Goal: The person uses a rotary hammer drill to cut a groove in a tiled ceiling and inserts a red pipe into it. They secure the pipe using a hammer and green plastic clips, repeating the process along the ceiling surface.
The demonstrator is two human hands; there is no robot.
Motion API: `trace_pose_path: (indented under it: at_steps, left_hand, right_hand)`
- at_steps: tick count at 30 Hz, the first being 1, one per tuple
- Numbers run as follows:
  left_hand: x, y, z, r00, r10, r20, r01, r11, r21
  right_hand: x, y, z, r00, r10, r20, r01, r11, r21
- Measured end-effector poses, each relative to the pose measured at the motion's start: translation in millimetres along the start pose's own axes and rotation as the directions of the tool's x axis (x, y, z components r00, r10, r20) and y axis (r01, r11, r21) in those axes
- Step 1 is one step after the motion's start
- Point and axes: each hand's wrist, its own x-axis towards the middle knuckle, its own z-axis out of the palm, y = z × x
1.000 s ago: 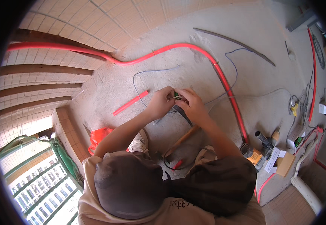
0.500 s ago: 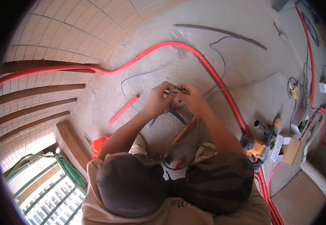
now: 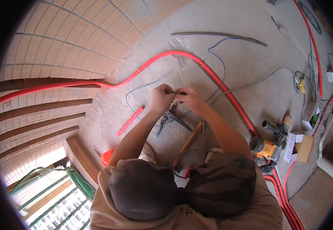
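My left hand (image 3: pixel 161 100) and my right hand (image 3: pixel 193 101) meet over the floor, fingers closed in a pinch. Between them is a small, thin greenish piece (image 3: pixel 179 93), largely covered by the fingertips; its kind is not clear. On the concrete just below the hands lies a dark-handled tool that looks like pliers (image 3: pixel 177 120). Nearer me is a wooden handle (image 3: pixel 190 141), its lower end partly hidden. A short cut of red pipe (image 3: pixel 130 121) rests left of my left forearm.
A long red pipe (image 3: pixel 170 53) curves across the floor beyond my hands, held by small clips. Thin blue wire (image 3: pixel 224 65) and a dark strip (image 3: pixel 220 35) lie farther out. On the right are a yellow-black power drill (image 3: pixel 268 148), an opened cardboard box (image 3: pixel 303 148) and grey cable.
The small piece has been turned between my fingers, and its pale patterned face no longer shows. Both hands stay together; the whole view has shifted slightly.
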Motion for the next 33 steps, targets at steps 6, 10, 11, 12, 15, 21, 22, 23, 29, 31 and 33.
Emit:
trace_pose_path:
  at_steps: [6,10,11,12,15,21,22,23,29,31,33]
  left_hand:
    - [0.0,-17.7,0.4,0.99,-0.135,-0.026,0.117,0.924,-0.365]
    - [-4.6,-13.7,0.6,0.978,-0.187,-0.092,0.146,0.93,-0.339]
    - [-3.9,-15.8,0.2,0.975,-0.172,-0.142,0.135,0.961,-0.242]
    - [-3.2,-18.5,-0.6,0.97,-0.153,-0.19,0.127,0.982,-0.142]
    - [4.2,-29.2,-9.7,0.951,-0.251,-0.182,0.175,0.92,-0.351]
    - [-11.3,-18.5,-1.6,0.977,-0.213,0.024,0.193,0.823,-0.534]
    - [-13.9,-16.0,-0.7,0.975,-0.218,0.045,0.207,0.808,-0.551]
    - [-15.0,-18.3,2.5,0.977,-0.211,0.014,0.187,0.832,-0.523]
    - [-16.6,-10.7,0.0,0.95,-0.277,0.147,0.303,0.691,-0.657]
    - [-13.8,-19.6,-1.8,0.934,-0.312,0.174,0.348,0.687,-0.638]
    - [-10.9,-33.9,-3.2,0.923,-0.379,0.062,0.346,0.752,-0.561]
  right_hand:
    - [4.0,6.3,14.2,0.94,-0.326,-0.104,0.247,0.857,-0.452]
    - [-7.0,-1.9,17.3,0.698,-0.706,0.118,0.414,0.264,-0.871]
    - [-10.8,-1.9,18.6,0.672,-0.73,0.123,0.399,0.217,-0.891]
    - [-13.8,-2.1,20.0,0.646,-0.752,0.129,0.381,0.171,-0.908]
    - [-18.4,-7.0,21.5,0.656,-0.754,0.019,0.334,0.268,-0.904]
    - [-19.7,-6.9,23.7,0.902,-0.401,-0.158,0.309,0.856,-0.414]
    - [-22.7,-9.1,26.1,0.907,-0.404,-0.117,0.32,0.843,-0.433]
    - [-26.0,-11.3,28.6,0.911,-0.405,-0.076,0.331,0.829,-0.451]
    - [-31.6,-2.0,28.8,0.761,-0.648,0.019,0.501,0.57,-0.651]
    - [-30.9,-3.1,30.1,0.634,-0.771,0.057,0.566,0.412,-0.714]
    - [-31.7,-11.9,34.9,0.538,-0.842,0.04,0.593,0.344,-0.728]
